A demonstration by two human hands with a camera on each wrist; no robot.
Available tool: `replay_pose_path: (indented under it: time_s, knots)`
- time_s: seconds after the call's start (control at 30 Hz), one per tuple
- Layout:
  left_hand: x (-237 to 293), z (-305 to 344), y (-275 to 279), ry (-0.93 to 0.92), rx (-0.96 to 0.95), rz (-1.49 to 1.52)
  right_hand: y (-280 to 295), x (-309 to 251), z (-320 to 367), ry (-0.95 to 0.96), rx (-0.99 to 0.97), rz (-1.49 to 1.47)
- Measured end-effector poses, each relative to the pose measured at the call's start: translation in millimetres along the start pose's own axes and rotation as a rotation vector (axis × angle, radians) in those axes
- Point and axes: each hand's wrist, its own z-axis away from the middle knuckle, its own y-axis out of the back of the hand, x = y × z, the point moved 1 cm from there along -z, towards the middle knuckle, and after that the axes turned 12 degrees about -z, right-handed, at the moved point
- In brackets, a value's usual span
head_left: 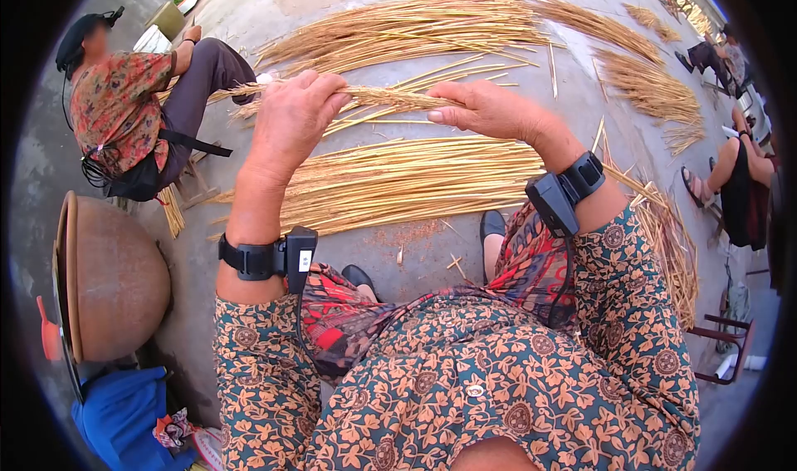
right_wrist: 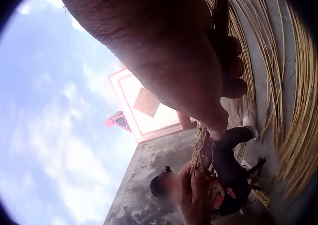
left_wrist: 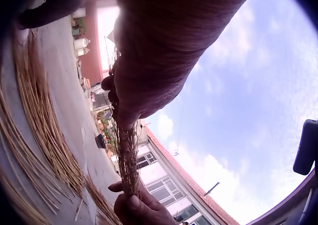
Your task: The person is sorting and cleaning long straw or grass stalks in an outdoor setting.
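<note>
The left hand (head_left: 300, 118) is curling its fingers round a bundle of stalks (head_left: 386, 98) above the ground (head_left: 415, 251), while the right hand (head_left: 490, 110) is pinching it. They seem to be gathering or straightening it, and the next move probably calls for even tension between the 2 grips. The left wrist view is showing a windowed building (left_wrist: 159, 175), which the head view is missing.

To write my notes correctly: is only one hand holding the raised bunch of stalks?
No, the left hand and the right hand both grip the bunch of stalks.
</note>
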Motion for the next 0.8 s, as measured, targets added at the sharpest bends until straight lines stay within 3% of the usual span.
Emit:
replay_pose_path:
  time_s: [0.07,0.17,0.27,0.33,0.4,0.53,0.73,0.8]
  knots:
    - [-1.5,-0.9,-1.2,0.043,-0.049,0.058,-4.0,10.6,-5.3,0.166,0.063,0.100]
    - [-5.1,1.3,-7.3,0.111,-0.138,0.189,0.0,-12.8,-0.7,0.001,0.071,0.035]
    - [-3.4,3.1,0.3,0.107,-0.145,0.186,0.3,-12.1,-1.5,0.026,0.083,0.001]
    - [7.0,10.3,-6.3,0.093,0.093,0.035,-14.5,7.1,-0.6,0.106,0.094,0.051]
    - [10.8,12.1,-4.4,0.092,0.195,-0.022,-16.4,6.7,5.9,-0.020,0.017,0.119]
    - [24.4,15.8,-26.3,0.142,-0.032,0.501,-19.4,-3.1,11.4,-0.073,-0.046,0.224]
    - [27.4,20.6,-25.7,0.339,-0.185,0.951,-23.5,-9.3,22.7,-0.115,-0.056,0.126]
    - [39.9,18.7,-34.1,0.278,-0.293,1.072,-28.1,-17.5,25.2,-0.117,-0.152,0.215]
